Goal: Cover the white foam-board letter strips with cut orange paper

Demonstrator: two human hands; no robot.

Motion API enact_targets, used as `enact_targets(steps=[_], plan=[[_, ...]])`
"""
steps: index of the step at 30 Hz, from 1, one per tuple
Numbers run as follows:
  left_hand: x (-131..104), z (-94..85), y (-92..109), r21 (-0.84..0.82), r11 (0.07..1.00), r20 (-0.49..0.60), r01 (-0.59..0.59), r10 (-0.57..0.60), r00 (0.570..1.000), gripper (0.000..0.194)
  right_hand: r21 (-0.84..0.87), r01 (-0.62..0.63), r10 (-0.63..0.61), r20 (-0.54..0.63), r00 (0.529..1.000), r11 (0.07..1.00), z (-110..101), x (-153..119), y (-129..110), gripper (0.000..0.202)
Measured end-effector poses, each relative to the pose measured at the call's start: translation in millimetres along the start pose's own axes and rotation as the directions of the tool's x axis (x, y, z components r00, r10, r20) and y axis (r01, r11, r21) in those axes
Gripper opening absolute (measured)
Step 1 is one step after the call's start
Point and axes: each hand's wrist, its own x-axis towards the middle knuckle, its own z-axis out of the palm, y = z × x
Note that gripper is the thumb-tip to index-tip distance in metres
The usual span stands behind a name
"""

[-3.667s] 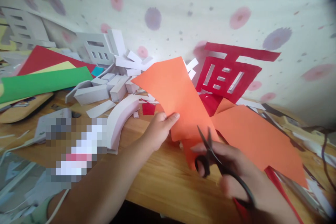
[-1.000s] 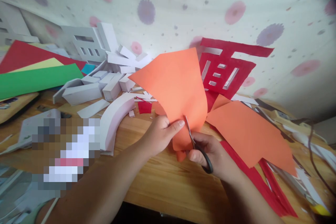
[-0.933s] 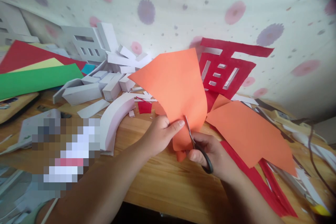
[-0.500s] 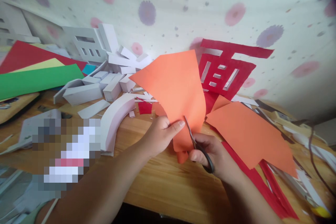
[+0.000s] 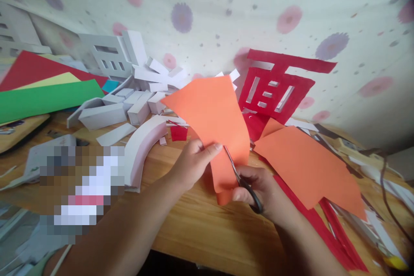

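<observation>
My left hand [image 5: 196, 159] pinches the left edge of an orange paper sheet [image 5: 213, 108], thumb on top and the other fingers behind it. The sheet is held up over the table, its lower end curled under. My right hand [image 5: 258, 185] grips black-handled scissors [image 5: 252, 196]. Their blades point up and left across the paper, the tip close to my left thumb. The blades look nearly closed; whether both sides straddle the paper I cannot tell.
Right of my hands lies another orange sheet [image 5: 310, 164] over red strips [image 5: 346, 237]. Behind stands a red cut-out character [image 5: 278, 86]. White foam-like pieces [image 5: 139, 103], a curved white piece [image 5: 142, 151] and a green sheet [image 5: 48, 99] lie left. A cable [image 5: 383, 189] runs at far right.
The orange sheet has dropped slightly and leans a bit further left. My left hand shifted a little left, and the scissors tip moved slightly left and down with the paper.
</observation>
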Motion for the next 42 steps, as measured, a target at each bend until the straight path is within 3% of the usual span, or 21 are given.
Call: enact_targets(steps=[4, 16, 29, 38, 42], plan=[[3, -2.1, -2, -0.076, 0.996, -0.08, -0.053, 0.047, 0.996, 0.024, 0.009, -0.036, 0.035, 0.018, 0.999, 0.999, 1, -1, 0, 0.056], [-4, -0.1, 3, 0.027, 1.0, 0.084, 0.015, -0.017, 0.996, 0.025, 0.041, 0.013, -0.016, 0.079, 0.997, 0.999, -1, -1, 2, 0.055], [-4, 0.2, -3, -0.023, 0.999, 0.027, -0.035, 0.035, 0.999, 0.028, 0.06, 0.017, -0.02, 0.053, 0.998, 0.998, 2, 1, -3, 0.057], [-4, 0.0, 0, -0.04, 0.999, 0.06, -0.025, 0.027, 0.998, 0.023, 0.031, 0.035, -0.036, 0.035, 0.999, 0.999, 2, 0, -8, 0.057], [-3, -1.0, -1, -0.108, 0.994, 0.014, -0.024, 0.025, 1.0, 0.018, 0.074, 0.029, -0.032, 0.037, 0.999, 0.997, 2, 0, -5, 0.052]])
